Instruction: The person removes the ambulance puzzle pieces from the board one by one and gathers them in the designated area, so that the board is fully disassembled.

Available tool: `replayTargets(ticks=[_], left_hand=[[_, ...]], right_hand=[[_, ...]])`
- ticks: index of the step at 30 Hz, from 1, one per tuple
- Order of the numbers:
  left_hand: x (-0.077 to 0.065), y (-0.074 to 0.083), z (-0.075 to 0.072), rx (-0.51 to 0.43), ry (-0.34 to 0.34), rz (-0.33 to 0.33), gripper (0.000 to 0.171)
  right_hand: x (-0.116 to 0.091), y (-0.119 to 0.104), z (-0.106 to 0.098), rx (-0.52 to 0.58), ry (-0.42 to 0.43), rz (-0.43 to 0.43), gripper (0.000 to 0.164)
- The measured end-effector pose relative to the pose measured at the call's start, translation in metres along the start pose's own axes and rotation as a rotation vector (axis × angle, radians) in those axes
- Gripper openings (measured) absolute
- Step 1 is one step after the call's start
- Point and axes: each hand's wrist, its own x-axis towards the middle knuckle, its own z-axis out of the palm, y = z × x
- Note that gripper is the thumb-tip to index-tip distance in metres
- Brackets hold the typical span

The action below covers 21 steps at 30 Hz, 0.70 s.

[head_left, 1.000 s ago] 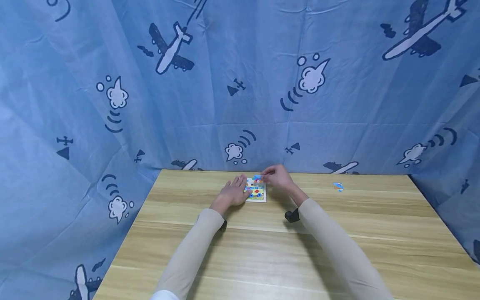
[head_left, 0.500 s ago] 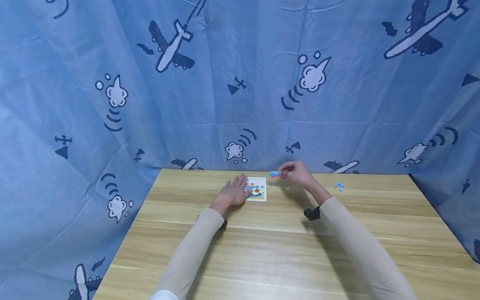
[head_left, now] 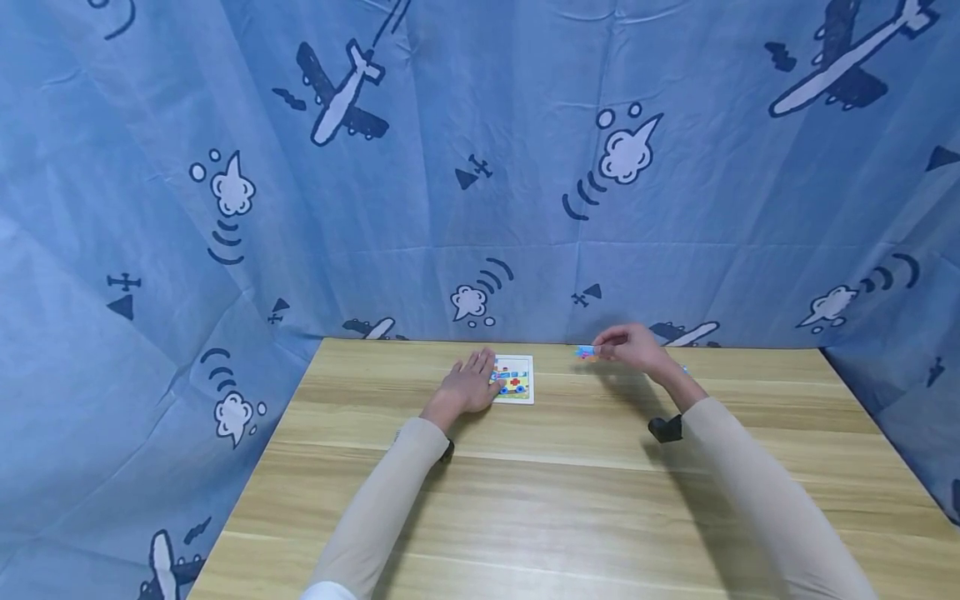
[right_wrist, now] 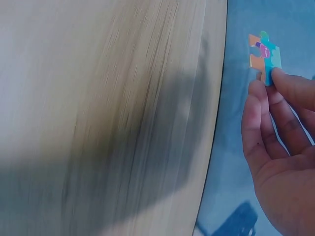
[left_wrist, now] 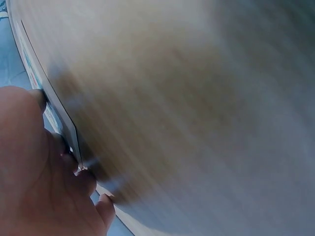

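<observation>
My right hand (head_left: 636, 347) pinches a jigsaw puzzle piece (right_wrist: 266, 53) between thumb and fingers, raised over the far part of the table. The piece is blue and orange with a pink figure, and its knobbed edges show in the right wrist view. My left hand (head_left: 469, 384) lies with straight fingers on the left side of a small puzzle board (head_left: 522, 398). The board has a white frame and a picture of a yellow vehicle with a red cross. That hand hides the board's left part. In the left wrist view, the board's edge (left_wrist: 59, 105) runs beside the fingers.
A second puzzle piece (head_left: 684, 368) lies on the table to the right, mostly hidden behind my right hand. The wooden table (head_left: 510, 508) ends at a blue curtain (head_left: 517, 192) printed with aeroplanes, close behind the board.
My right hand has moved right, away from the board, carrying the puzzle piece with it. It now covers most of the loose piece. The left hand has stayed on the board.
</observation>
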Motion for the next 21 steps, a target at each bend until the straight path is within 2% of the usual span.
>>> replayTargets(ticks=[5,11,21], left_hand=[[0.004,-0.002,0.003,0.004,-0.009,0.000,0.074],[-0.004,0.001,-0.002,0.055,0.004,0.005,0.072],[-0.005,0.002,-0.004,0.057,0.009,0.009,0.073]], right_hand=[[-0.007,0.013,-0.017,-0.063,0.028,0.030,0.029],[-0.012,0.036,-0.036,-0.120,0.020,0.042,0.031],[-0.018,0.065,-0.053,-0.200,0.036,0.058,0.029]])
